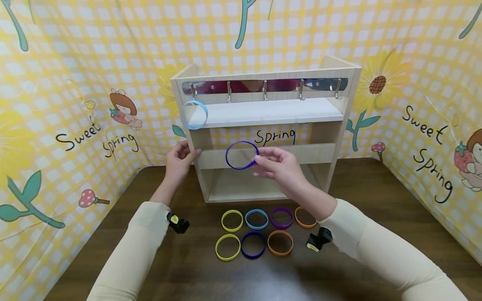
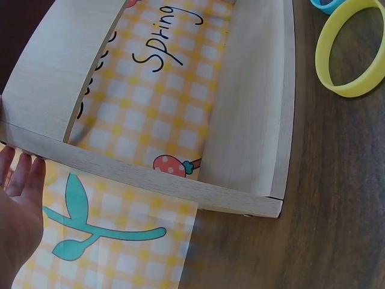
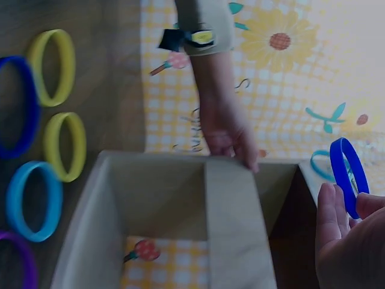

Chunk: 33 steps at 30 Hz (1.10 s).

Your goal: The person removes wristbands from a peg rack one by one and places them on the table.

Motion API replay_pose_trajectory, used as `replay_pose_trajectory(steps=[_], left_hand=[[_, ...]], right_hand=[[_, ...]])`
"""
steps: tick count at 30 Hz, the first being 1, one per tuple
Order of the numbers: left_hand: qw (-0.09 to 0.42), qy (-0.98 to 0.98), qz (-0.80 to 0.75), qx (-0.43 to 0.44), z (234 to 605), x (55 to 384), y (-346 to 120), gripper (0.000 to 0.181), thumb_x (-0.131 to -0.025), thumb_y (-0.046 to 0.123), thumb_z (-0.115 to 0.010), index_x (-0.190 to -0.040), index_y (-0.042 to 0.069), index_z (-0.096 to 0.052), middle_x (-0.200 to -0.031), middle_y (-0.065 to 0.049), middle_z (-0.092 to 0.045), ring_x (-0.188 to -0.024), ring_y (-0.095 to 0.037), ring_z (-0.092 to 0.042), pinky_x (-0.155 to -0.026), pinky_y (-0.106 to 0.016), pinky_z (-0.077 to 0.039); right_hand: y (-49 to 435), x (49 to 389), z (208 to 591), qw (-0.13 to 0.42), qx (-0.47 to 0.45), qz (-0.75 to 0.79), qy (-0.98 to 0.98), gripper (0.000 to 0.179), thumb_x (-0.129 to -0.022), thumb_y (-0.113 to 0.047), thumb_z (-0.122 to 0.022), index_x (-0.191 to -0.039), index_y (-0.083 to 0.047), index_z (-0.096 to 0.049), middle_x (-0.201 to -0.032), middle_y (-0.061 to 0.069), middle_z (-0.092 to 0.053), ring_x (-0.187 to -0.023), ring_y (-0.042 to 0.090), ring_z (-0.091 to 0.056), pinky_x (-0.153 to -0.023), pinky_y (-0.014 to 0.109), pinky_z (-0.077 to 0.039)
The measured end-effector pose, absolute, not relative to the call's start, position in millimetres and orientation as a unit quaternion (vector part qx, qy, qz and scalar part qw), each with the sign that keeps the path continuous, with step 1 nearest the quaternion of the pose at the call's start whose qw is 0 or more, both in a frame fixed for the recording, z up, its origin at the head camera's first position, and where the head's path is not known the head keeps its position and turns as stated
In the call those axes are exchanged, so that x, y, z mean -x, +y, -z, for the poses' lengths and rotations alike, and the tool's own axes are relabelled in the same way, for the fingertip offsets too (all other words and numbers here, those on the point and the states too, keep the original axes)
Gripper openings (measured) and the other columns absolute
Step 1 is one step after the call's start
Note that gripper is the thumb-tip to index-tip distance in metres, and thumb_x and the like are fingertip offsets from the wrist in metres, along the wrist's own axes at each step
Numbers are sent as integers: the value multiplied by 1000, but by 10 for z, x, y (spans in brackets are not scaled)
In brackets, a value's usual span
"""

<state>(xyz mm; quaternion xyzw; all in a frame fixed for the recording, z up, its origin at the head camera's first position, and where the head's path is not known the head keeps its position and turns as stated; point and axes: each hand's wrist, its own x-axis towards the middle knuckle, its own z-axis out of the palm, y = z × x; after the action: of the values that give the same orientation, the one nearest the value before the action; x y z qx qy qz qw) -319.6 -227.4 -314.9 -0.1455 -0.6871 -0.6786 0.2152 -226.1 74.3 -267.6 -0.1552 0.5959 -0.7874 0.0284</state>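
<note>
A dark blue wristband [image 1: 227,160] is pinched between the thumb and fingers of my right hand [image 1: 280,167], held up in front of the wooden shelf rack [image 1: 271,155]. My left hand [image 1: 180,161] grips the left side panel of the rack, thumb at the front edge; its fingers [image 2: 24,177] lie against the panel's outer side in the left wrist view. From the leftmost hook of the metal hook strip [image 1: 246,86] hangs a light blue wristband [image 1: 206,113]. In the right wrist view, the held wristband [image 3: 340,174] stands upright above the right fingertips.
On the dark wooden table [image 1: 180,267], several wristbands lie in two rows before the rack, among them a yellow one [image 1: 239,253], a purple one [image 1: 272,220] and an orange one [image 1: 280,254]. Patterned cloth [image 1: 150,37] surrounds the table at the back and sides.
</note>
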Motion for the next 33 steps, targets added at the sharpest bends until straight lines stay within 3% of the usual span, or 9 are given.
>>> replay_pose_trajectory(steps=[3,9,14,20,28,33], left_hand=[[213,-680,686,147,3116,3134,-2254,37,-88,-3,-68,-123,-8,-58,-109,-6,-63,-104,-20,-60,-78,-22,-51],[208,-681,688,141,3080,3057,-2233,29,-87,-3,-68,-115,2,-63,-101,3,-65,-98,-14,-62,-76,-21,-52],[209,-683,684,144,3053,3020,-2211,30,-87,-3,-68,-117,-1,-61,-100,5,-65,-95,-11,-62,-75,-21,-52],[211,-684,685,140,3013,2992,-2191,26,-87,-1,-69,-111,8,-65,-100,2,-66,-94,-12,-63,-74,-21,-52],[213,-684,684,136,2994,2989,-2195,28,-87,-2,-68,-113,8,-65,-100,2,-64,-95,-12,-61,-74,-20,-51],[215,-685,682,141,3002,2993,-2185,28,-87,-2,-68,-113,6,-65,-100,2,-64,-95,-12,-62,-74,-20,-51]], right_hand=[[896,2228,2786,31,147,779,609,28,-94,0,-62,-119,7,-55,-98,13,-69,-87,24,-70,-78,39,-56],[1187,2152,2967,40,130,757,639,32,-94,-5,-63,-121,8,-53,-98,8,-71,-92,27,-69,-78,39,-55],[1405,2096,3099,50,125,738,661,33,-94,-8,-64,-121,7,-53,-99,9,-70,-90,23,-70,-80,42,-55],[1625,2018,3237,55,119,729,672,34,-94,-5,-63,-122,10,-52,-95,8,-71,-86,21,-70,-76,38,-56],[1906,1899,3475,90,105,703,698,38,-93,-6,-65,-123,13,-51,-97,15,-70,-88,24,-70,-75,36,-56],[2092,1836,3654,115,96,687,711,40,-93,-8,-66,-124,13,-51,-99,12,-71,-91,27,-69,-76,37,-56]])
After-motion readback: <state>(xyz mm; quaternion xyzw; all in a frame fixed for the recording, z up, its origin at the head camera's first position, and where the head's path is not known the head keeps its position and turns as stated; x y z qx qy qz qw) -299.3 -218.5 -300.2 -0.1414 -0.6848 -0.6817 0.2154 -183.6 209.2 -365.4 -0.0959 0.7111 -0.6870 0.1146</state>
